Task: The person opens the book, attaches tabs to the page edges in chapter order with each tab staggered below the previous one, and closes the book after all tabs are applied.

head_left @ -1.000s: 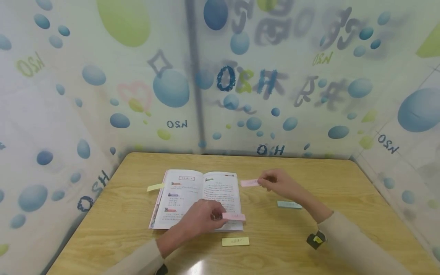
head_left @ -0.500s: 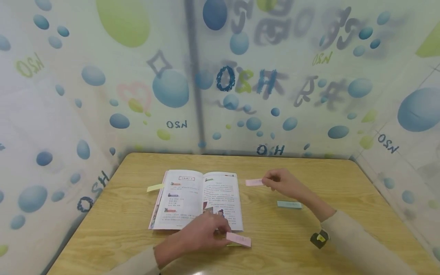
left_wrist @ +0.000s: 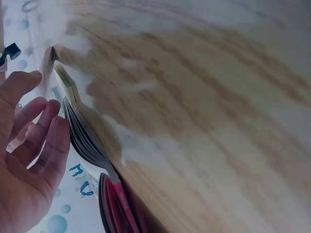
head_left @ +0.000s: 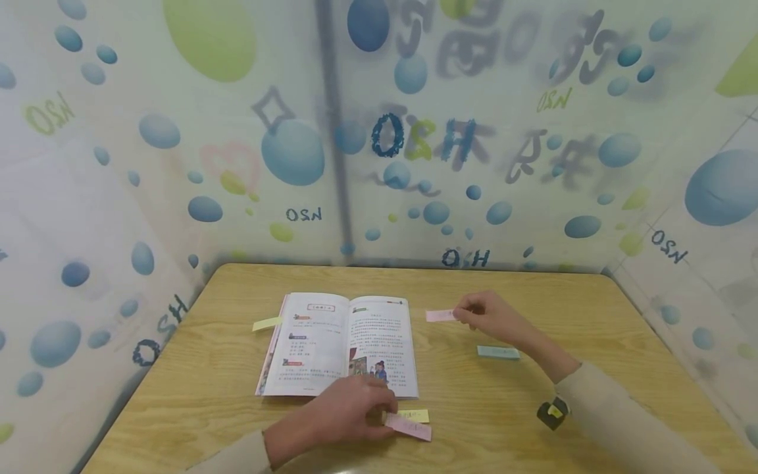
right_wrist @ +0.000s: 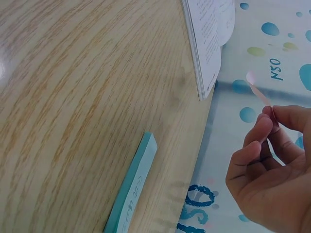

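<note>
An open book (head_left: 381, 329) lies on the table with printed text and a small picture. Just in front of it, my left hand (head_left: 349, 411) is low over the table beside a pink sticky note pad (head_left: 411, 428). The left wrist view shows the thumb apart from the loosely bent fingers (left_wrist: 57, 150), with nothing visible between them. A yellow sticky note pad (head_left: 414, 415) lies partly behind the pink one. To the right of the book, my right hand (head_left: 488, 319) pinches a pink sticky note (head_left: 441, 316) between thumb and fingertips, raised above the table.
A teal sticky note pad (head_left: 499, 353) lies below the right hand. From the book's left edge sticks out a yellow sticky note (head_left: 266, 324). A patterned curtain-like wall (head_left: 408, 224) stands behind the table (head_left: 533, 289).
My left hand has brought the pink pad toward the near edge, down beside the yellow pad, and the fingers now part from it. My right hand has shifted slightly right with its pink note.
</note>
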A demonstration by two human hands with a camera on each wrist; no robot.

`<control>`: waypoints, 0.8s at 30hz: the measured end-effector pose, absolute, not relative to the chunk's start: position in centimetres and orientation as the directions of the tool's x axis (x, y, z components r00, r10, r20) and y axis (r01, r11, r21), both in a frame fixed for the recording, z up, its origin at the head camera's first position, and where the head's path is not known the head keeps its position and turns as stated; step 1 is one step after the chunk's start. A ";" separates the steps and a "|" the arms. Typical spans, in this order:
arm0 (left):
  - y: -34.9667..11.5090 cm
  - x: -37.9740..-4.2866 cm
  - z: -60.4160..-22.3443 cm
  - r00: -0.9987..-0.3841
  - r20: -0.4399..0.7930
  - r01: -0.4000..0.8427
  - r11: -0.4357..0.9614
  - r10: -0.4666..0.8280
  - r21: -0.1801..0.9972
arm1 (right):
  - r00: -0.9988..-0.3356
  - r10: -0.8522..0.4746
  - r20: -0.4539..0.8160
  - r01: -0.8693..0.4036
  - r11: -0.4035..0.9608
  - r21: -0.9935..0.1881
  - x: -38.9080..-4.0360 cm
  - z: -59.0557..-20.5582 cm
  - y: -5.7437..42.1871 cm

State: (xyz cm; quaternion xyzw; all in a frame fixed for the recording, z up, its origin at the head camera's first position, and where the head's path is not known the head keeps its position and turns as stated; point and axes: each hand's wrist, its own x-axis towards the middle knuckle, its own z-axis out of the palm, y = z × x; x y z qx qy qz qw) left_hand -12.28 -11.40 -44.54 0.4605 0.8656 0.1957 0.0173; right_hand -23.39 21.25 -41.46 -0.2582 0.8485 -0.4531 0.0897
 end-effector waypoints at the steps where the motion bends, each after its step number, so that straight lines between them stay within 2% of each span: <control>1: -11.4 -12.3 -44.5 -0.580 0.146 0.789 0.509 0.801 0.343 | -0.851 -0.519 0.080 -0.354 0.454 -0.818 -23.3 -41.5 21.2; 7: -11.6 -12.6 -44.4 -0.630 0.138 0.756 0.564 0.764 0.332 | -0.856 -0.513 0.063 -0.340 0.468 -0.816 -23.1 -41.7 21.1; 16: -11.6 -14.1 -43.2 -0.768 0.151 0.607 0.634 0.622 0.480 | -0.850 -0.523 0.059 -0.337 0.456 -0.824 -22.8 -42.5 20.5; 24: -11.6 -14.6 -42.6 -0.788 0.107 0.590 0.695 0.606 0.411 | -0.853 -0.521 0.036 -0.323 0.472 -0.820 -23.1 -43.7 19.4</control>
